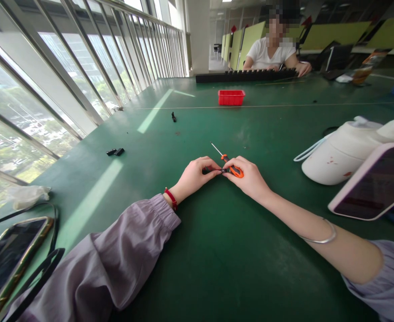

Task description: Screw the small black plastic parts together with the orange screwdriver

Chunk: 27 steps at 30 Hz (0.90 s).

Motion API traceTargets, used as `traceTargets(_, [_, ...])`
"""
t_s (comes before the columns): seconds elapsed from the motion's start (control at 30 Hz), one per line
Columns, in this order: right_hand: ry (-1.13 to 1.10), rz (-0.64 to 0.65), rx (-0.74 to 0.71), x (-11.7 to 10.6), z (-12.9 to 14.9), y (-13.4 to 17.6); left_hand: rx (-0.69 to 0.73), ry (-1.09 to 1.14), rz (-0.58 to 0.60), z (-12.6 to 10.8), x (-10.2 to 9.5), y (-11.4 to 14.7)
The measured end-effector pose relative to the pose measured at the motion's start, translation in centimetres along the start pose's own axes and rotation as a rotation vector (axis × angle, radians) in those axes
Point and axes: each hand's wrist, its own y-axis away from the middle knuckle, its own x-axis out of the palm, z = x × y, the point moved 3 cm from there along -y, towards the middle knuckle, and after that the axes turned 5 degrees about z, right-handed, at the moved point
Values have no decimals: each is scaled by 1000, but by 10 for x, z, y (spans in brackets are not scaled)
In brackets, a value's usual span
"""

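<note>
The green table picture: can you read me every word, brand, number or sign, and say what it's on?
There are none I can read.
White rounded bottle: small reddish marks, no readable letters.
Orange-and-black screwdriver in the right hand: no readable text.
Small black piece: too small to tell.
Small red plastic bin: none visible.

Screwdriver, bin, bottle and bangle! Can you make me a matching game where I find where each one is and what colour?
1. screwdriver
2. bin
3. bottle
4. bangle

A. red, toward the far side of the table
B. silver, around the right forearm
C. orange and black handle, in the right hand
D. white, toward the right edge of the view

Pairs: 1-C, 2-A, 3-D, 4-B
</note>
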Motion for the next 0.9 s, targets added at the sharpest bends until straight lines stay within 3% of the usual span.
traceTargets(0.5, [-31, 4, 16, 0, 1, 0, 85, -108, -51, -4, 0, 3])
traceTargets(0.9, [-10, -12, 5, 2, -1, 0, 158, -418, -86, -11, 4, 4])
